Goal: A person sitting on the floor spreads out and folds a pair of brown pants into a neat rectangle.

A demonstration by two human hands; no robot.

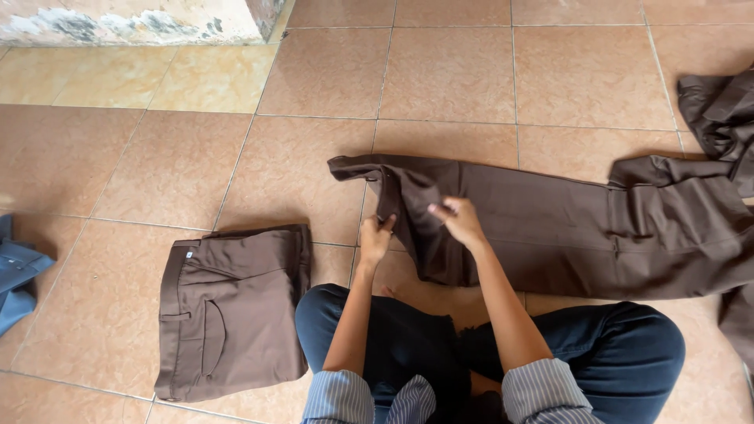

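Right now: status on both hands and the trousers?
Left hand and right hand both pinching the waist end of the dark brown trousers, laid flat on the tile floor. Folded brown trousers beside the left hand, apart.

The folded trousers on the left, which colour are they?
The folded trousers are plain brown, seen best in the head view.

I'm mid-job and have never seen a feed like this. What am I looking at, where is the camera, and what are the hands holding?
There is no machine: a head-worn camera looks down at a person sitting cross-legged on a tan tiled floor. The left hand and right hand both grip the waist end of dark brown trousers laid out flat. A lighter brown folded pair of trousers lies to the left. More dark brown cloth sits at the right edge, and blue fabric at the left edge.
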